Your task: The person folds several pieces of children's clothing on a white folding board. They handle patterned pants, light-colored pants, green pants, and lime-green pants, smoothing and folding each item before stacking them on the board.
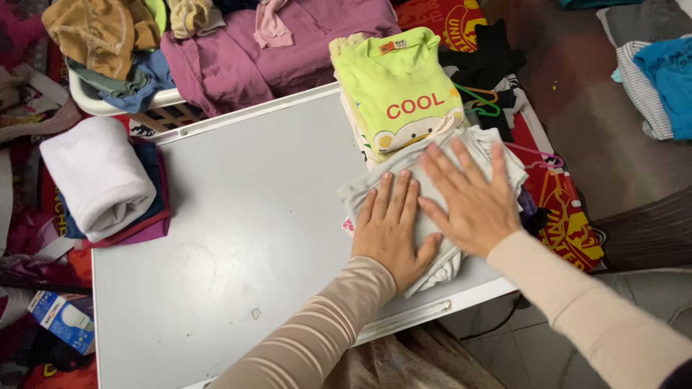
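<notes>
The bench point(238, 238), one pale grey top, carried everything within reach of the fingers. Beyond the fingers, at its far edge, lay one heap of purple cloth point(259, 54) and one white basket point(126, 104) of mixed clothes. Well off to the left of the fingers stood one white rolled towel point(97, 173) on a few dark folded pieces. Just beyond the fingertips sat one stack topped by a yellow-green printed shirt point(396, 90), touching the worked piece.

One folded grey garment point(440, 162) lay directly beneath both hands at the bench's near right corner, its long axis running from near-left to far-right, roughly along the line of the fingers. The left hand point(389, 230) covered its near-left part; the right hand point(472, 202) lay further along, nearer the stack. Both sets of fingers were spread flat, palms down, pressing on the cloth and gripping nothing.

To the right of the fingers, off the bench, were hangers, one green point(481, 101) and one pink point(537, 157). One small blue box point(63, 318) lay far left, low.
</notes>
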